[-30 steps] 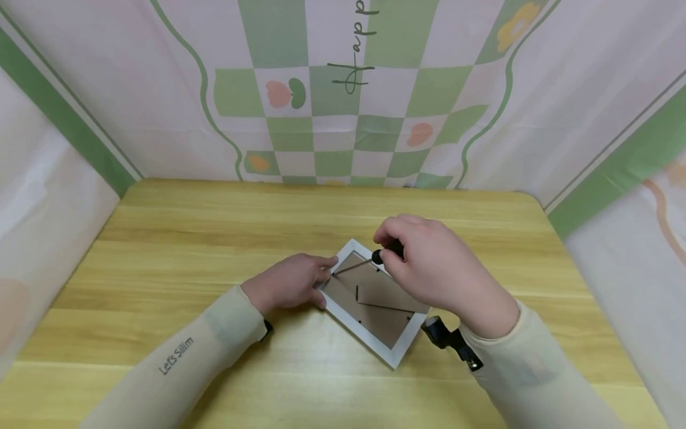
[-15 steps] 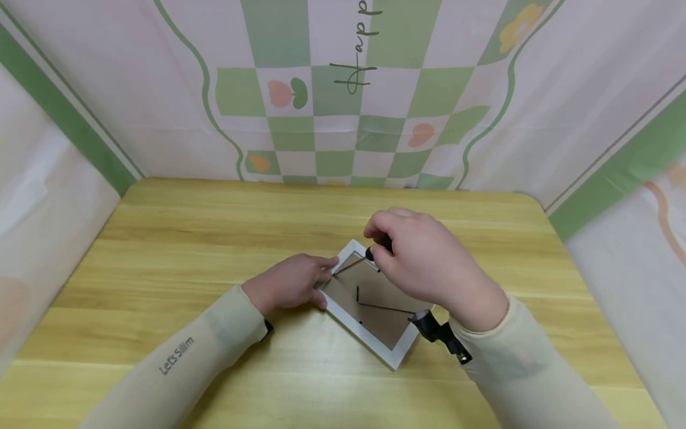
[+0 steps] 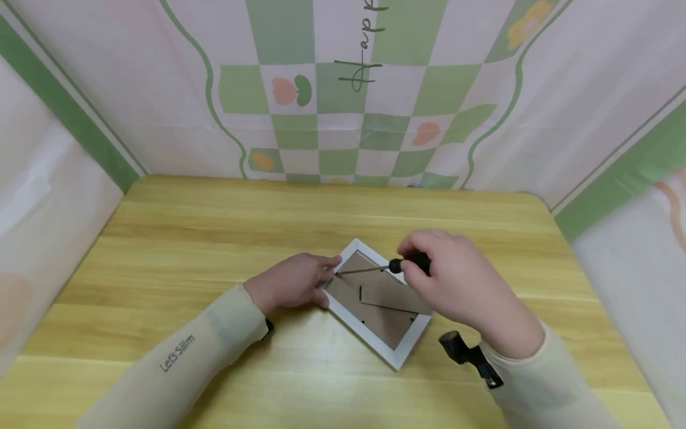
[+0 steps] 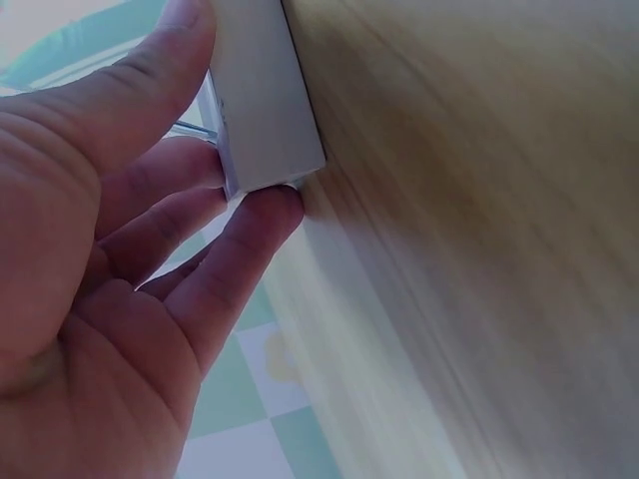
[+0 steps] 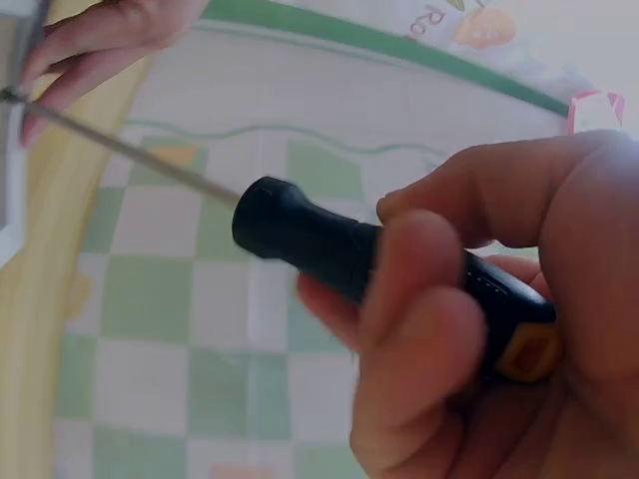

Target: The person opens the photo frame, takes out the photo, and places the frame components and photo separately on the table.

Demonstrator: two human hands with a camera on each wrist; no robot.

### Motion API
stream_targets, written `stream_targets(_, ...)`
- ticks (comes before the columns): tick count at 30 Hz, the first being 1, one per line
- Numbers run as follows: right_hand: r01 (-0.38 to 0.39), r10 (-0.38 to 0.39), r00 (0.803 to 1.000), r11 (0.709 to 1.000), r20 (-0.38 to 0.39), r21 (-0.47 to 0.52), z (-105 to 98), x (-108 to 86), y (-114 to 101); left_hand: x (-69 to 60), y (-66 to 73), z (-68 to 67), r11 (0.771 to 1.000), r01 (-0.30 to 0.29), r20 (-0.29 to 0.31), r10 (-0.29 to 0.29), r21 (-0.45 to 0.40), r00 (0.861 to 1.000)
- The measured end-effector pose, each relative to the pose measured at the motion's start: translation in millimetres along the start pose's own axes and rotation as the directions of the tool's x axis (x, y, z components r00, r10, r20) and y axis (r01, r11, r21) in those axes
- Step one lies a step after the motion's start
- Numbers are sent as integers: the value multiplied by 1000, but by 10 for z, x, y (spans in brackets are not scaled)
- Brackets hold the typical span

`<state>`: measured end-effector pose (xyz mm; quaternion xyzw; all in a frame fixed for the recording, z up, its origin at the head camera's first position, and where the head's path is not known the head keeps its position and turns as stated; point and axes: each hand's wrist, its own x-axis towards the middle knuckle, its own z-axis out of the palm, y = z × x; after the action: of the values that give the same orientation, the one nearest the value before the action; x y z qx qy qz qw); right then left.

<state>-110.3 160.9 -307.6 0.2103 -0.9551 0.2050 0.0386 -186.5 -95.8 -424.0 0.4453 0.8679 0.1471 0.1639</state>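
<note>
A white picture frame (image 3: 405, 351) lies face down and slantwise on the table, its brown backing board (image 3: 348, 298) upward. My left hand (image 3: 289, 281) holds the frame's left corner between thumb and fingers; in the left wrist view the fingers press the white frame edge (image 4: 265, 100). My right hand (image 3: 461, 280) grips a screwdriver with a black handle (image 5: 319, 239), fingers curled round it. Its thin metal shaft (image 3: 370, 270) slopes low across the board, the tip at a small dark tab near the left corner. Other dark tabs (image 3: 363, 322) sit along the board's edges.
The wooden table (image 3: 214, 220) reaches back to a green-and-white checked cloth (image 3: 343, 131) hung behind and at the sides. A black camera mount (image 3: 471, 357) juts from the right wrist, close to the frame's right corner.
The right hand with the screwdriver first shifted slightly left, then back to the right and towards me, so the shaft lies flatter. Its tip stays near the left corner. The left hand keeps its hold.
</note>
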Motion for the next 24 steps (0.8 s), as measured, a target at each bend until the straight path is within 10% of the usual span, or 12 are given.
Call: stream_targets(24, -253, 233, 938, 967, 258, 44, 223, -600, 813, 10, 8, 4, 1000, 16, 23, -16, -9, 1000)
